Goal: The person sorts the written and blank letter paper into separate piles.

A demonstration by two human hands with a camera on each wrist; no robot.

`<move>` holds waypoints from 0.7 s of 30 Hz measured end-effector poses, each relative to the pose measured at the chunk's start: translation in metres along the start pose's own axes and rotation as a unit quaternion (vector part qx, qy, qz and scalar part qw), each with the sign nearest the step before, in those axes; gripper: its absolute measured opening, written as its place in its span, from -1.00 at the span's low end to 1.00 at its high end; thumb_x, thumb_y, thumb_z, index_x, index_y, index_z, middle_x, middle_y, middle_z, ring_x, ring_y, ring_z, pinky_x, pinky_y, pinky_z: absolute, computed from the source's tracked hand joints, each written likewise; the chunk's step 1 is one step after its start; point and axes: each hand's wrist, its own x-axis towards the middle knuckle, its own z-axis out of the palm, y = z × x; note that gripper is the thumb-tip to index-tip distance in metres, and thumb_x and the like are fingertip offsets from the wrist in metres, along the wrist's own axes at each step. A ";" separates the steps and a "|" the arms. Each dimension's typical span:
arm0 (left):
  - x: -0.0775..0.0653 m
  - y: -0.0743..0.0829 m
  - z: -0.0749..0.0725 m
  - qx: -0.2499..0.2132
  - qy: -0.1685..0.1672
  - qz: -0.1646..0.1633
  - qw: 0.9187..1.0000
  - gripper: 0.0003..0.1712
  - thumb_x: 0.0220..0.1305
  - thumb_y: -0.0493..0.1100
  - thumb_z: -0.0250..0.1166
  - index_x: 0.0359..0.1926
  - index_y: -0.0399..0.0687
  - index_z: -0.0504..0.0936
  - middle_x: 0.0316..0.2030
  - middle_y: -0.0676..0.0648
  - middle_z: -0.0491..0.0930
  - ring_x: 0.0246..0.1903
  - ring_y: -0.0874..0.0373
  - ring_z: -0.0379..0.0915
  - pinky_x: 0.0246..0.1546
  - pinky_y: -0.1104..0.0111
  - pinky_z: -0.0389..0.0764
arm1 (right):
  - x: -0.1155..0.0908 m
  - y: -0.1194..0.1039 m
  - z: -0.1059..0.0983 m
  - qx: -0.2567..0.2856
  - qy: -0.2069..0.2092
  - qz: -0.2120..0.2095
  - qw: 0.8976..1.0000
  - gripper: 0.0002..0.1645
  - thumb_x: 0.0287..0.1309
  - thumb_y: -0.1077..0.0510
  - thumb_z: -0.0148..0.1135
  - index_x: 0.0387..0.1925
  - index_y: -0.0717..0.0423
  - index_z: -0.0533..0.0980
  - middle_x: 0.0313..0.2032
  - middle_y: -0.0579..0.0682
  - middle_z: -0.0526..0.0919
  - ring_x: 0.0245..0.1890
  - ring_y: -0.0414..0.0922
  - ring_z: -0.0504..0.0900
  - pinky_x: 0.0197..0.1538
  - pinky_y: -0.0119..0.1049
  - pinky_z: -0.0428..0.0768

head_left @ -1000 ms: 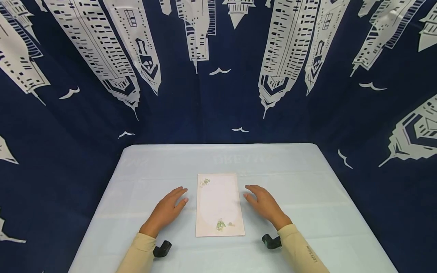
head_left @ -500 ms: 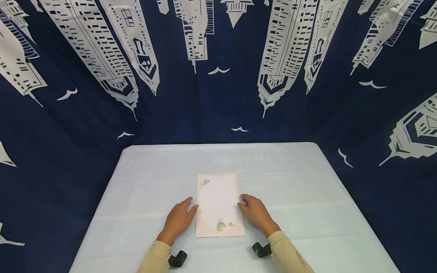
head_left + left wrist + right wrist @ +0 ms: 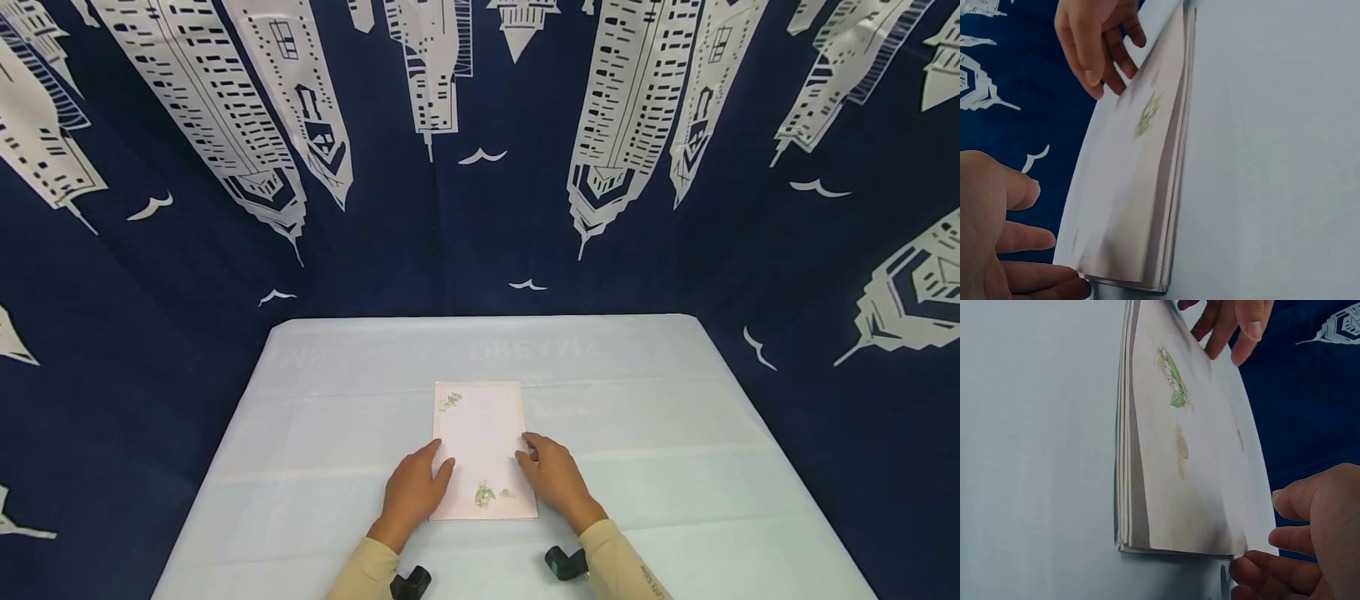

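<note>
A stack of pale pink stationery paper (image 3: 483,442) with small green flower prints lies on the white-covered table. Both wrist views show several layers in the stack, and the top sheet (image 3: 1129,206) lifts a little from those below along its near edge. My left hand (image 3: 415,492) is at the stack's left edge, thumb over the margin and fingers loosely extended. On the opposite side my right hand (image 3: 557,477) has its fingertips right at the right edge, with the thumb apart from the fingers. Neither hand grips the paper.
White cloth (image 3: 315,400) covers the table, with faint lettering toward the far edge. Behind and beside it hangs a dark blue curtain (image 3: 390,242) printed with white buildings and birds. Black wrist-camera mounts (image 3: 411,583) sit at both sleeves.
Both hands have moved inward and slightly nearer, from either side of the stack to its left and right edges. The stack has stayed in place.
</note>
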 end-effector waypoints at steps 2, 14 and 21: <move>-0.003 0.001 0.002 0.010 0.012 0.020 1.000 -0.49 0.37 -0.06 0.30 0.18 -0.34 0.61 0.11 -0.36 0.61 0.12 -0.27 0.55 0.06 -0.09 0.57 | -0.002 -0.001 0.000 -0.018 0.009 -0.011 1.000 -0.54 0.30 0.11 0.33 0.12 0.32 0.60 -0.17 0.12 0.72 -0.18 0.00 0.70 -0.10 -0.05 0.67; -0.004 -0.005 0.011 -0.044 0.093 0.059 0.993 -0.50 0.13 -0.53 0.39 0.13 -0.33 0.62 0.00 -0.25 0.62 -0.13 -0.05 0.62 -0.12 0.16 0.65 | -0.004 -0.005 0.006 -0.011 0.085 -0.019 0.996 -0.61 0.11 0.28 0.45 0.01 0.26 0.64 -0.26 0.05 0.68 -0.35 -0.13 0.64 -0.33 -0.26 0.62; -0.003 -0.010 0.010 -0.149 0.101 0.002 0.984 -0.31 0.06 -0.57 0.40 0.27 -0.27 0.54 -0.20 -0.15 0.60 -0.41 0.22 0.47 -0.44 0.40 0.54 | -0.001 0.000 0.008 0.101 0.093 0.015 0.990 -0.40 0.03 0.41 0.43 0.16 0.30 0.50 -0.28 0.05 0.66 -0.33 -0.07 0.69 -0.31 -0.25 0.67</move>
